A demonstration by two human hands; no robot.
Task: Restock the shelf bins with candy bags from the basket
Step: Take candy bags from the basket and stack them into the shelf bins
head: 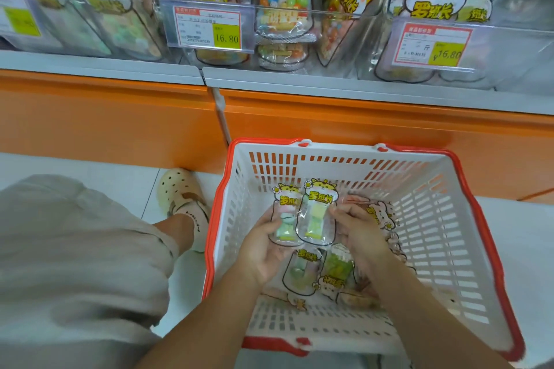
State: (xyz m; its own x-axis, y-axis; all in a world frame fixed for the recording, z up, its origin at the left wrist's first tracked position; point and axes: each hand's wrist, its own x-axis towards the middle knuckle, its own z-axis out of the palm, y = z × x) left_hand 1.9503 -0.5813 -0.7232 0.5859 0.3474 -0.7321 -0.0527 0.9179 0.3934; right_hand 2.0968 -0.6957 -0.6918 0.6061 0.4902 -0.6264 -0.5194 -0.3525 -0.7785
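A white basket with a red rim (pixel 467 219) stands on the floor below the shelf. Both my hands are inside it. My left hand (pixel 263 246) holds a clear candy bag with pale green sweets (pixel 286 219) from beneath, fingers curled round it. My right hand (pixel 359 234) pinches the right edge of a second candy bag with yellow-green sweets (pixel 316 216), which overlaps the first. Several more candy bags (pixel 332 269) lie on the basket floor. Clear shelf bins (pixel 284 18) above hold bags of the same brand.
An orange shelf base (pixel 120 117) runs across below the white shelf edge (pixel 299 81). Price tags (pixel 208 27) hang on the bin fronts. My knee (pixel 75 249) and a cream clog (pixel 183 189) are left of the basket on the white floor.
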